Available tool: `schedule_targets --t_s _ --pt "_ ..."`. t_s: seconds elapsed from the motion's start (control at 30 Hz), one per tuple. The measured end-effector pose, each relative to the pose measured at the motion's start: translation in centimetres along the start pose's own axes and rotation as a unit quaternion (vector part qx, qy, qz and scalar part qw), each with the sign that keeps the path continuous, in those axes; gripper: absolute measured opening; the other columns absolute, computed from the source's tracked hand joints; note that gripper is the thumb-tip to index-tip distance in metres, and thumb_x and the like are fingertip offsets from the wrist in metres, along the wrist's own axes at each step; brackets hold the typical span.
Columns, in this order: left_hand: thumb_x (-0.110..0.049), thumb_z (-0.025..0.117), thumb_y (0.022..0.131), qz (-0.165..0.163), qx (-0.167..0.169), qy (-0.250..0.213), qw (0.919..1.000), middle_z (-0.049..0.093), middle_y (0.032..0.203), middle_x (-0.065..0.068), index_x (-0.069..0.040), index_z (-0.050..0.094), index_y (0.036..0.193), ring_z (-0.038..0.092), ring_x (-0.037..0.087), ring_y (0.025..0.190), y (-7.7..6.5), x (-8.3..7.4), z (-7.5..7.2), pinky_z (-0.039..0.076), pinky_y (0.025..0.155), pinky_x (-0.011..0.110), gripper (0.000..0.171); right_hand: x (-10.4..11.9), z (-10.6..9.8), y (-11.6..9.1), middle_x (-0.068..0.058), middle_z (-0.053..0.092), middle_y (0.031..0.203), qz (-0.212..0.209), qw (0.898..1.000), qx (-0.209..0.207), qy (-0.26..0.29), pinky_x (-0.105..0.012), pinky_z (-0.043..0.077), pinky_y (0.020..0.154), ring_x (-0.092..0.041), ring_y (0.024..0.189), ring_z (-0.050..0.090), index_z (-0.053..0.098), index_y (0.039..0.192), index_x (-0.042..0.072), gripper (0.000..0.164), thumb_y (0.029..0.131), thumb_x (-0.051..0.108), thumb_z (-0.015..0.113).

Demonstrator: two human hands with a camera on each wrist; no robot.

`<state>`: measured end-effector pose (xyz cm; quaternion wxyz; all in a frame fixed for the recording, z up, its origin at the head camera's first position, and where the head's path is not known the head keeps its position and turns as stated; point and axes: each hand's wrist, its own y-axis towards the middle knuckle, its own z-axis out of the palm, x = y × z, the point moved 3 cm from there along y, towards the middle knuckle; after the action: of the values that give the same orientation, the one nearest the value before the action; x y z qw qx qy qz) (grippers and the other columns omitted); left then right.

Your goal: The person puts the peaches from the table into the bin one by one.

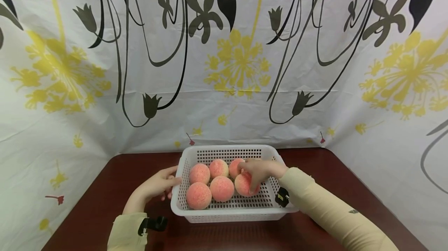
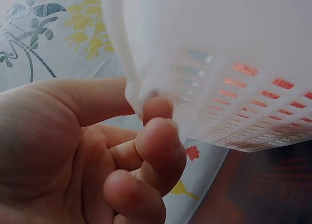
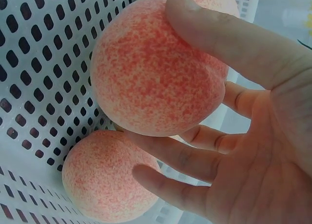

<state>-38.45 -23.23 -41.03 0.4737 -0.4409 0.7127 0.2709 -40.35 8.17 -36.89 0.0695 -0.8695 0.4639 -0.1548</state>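
Observation:
A white plastic basket with perforated walls holds several pink-and-yellow peaches. My left hand grips the basket's left rim; in the left wrist view its curled fingers lie at the rim, beside the slotted wall. Inside the basket on the right, my right hand holds a peach in the front row. The right wrist view has this peach between thumb and fingers, with another peach beside the fingertips. A peach behind the right hand is mostly hidden.
The basket stands on a dark red-brown table. A white cloth printed with flowers hangs behind and along both sides. Black straps with small devices sit at the left wrist and right wrist.

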Motion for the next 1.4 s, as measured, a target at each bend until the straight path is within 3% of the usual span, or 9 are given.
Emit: schedule_targets --t_s 0.4,0.73,1.13,1.27,1.4 --pt "-0.024 0.054 0.088 0.001 -0.001 0.002 1.0 0.056 0.064 0.011 -0.008 0.031 0.135 0.047 0.019 0.045 0.0 0.2 0.2 0.039 0.039 0.029 0.055 0.2 0.9 0.2 0.0 0.04 0.102 0.019 1.0 0.016 0.018 -0.026 0.041 0.062 -0.016 0.085 0.042 0.048 0.103 0.024 0.058 0.055 0.015 0.08" --pt "-0.025 0.054 0.088 0.002 -0.004 0.003 1.0 0.055 0.063 0.011 -0.006 0.031 0.135 0.047 0.017 0.045 0.0 0.0 0.0 0.039 0.039 0.029 0.056 0.2 0.9 0.4 0.0 0.038 0.093 0.004 1.0 0.002 0.023 -0.025 0.043 0.059 -0.014 0.077 0.046 0.048 0.099 0.022 0.058 0.052 0.012 0.08" --pt "-0.025 0.054 0.088 0.002 -0.004 0.0 1.0 0.055 0.063 0.01 -0.007 0.03 0.136 0.047 0.017 0.045 -0.1 0.1 0.0 0.039 0.039 0.029 0.057 0.4 1.4 0.9 -0.001 0.04 0.093 -0.002 0.999 -0.005 -0.035 -0.027 0.04 0.065 -0.014 0.079 0.044 0.045 0.09 0.019 0.056 0.048 0.015 0.082" --pt "-0.024 0.053 0.088 0.003 -0.004 0.001 1.0 0.055 0.063 0.01 -0.006 0.03 0.136 0.047 0.016 0.045 -0.1 0.0 0.0 0.039 0.039 0.029 0.056 0.5 1.6 0.9 -0.014 0.042 0.118 0.014 0.997 -0.01 -0.074 -0.028 0.041 0.071 -0.016 0.089 0.048 0.045 0.091 0.019 0.057 0.048 0.02 0.083" --pt "-0.024 0.053 0.089 0.002 -0.004 0.001 1.0 0.055 0.063 0.01 -0.006 0.03 0.136 0.047 0.016 0.045 -0.2 -0.1 0.1 0.039 0.039 0.029 0.055 0.7 1.9 0.9 -0.022 0.027 0.136 0.026 0.995 -0.007 -0.098 -0.026 0.042 0.067 -0.014 0.082 0.051 0.045 0.095 0.019 0.059 0.05 0.025 0.083"
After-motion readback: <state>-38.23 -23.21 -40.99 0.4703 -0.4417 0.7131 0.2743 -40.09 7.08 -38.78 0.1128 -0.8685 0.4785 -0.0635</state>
